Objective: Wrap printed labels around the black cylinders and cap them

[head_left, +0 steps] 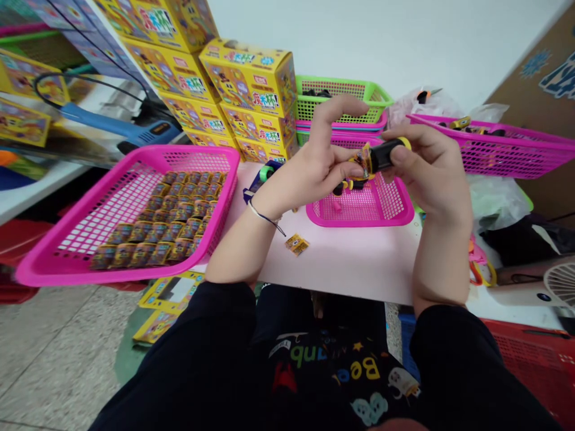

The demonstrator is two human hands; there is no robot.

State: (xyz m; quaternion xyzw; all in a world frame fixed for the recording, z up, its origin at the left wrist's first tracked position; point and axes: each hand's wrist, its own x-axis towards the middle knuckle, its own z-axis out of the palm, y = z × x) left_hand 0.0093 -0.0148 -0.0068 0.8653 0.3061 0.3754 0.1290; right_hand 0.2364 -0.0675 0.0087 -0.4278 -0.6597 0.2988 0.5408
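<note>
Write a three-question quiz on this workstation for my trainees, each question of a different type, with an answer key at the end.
1. True or false: the thin cord bracelet is worn on the wrist of the left hand.

2. Where do the small wrapped pieces lie in rows?
a) In the green basket near the wall
b) In the large pink basket on the left
c) On top of the yellow boxes

3. Fill in the blank: while the left hand pinches the patterned wrapper, the right hand holds a ____ cylinder with a yellow end.

Key: 1. True; 2. b; 3. black
</note>
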